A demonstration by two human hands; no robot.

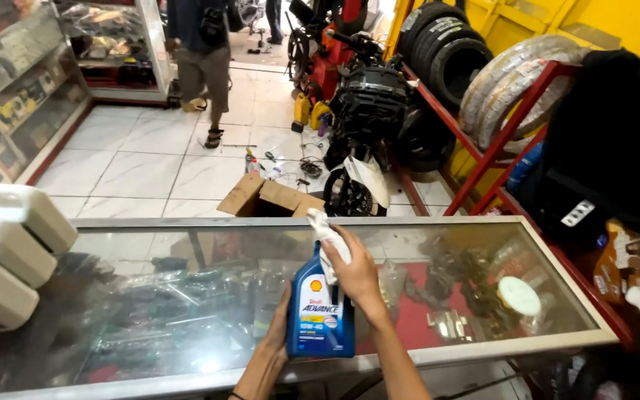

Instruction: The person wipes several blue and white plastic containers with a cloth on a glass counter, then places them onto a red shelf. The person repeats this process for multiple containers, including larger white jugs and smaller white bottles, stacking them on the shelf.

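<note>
A blue plastic oil bottle stands upright on the glass counter top near its front edge. My left hand grips the bottle's left side from behind. My right hand holds a white cloth against the bottle's upper right shoulder, and the cloth sticks up above the bottle's neck.
White plastic jugs are stacked at the counter's left end. Spare parts lie under the glass. Beyond are an open cardboard box, a motorcycle, a red tyre rack, glass cabinets and a standing person.
</note>
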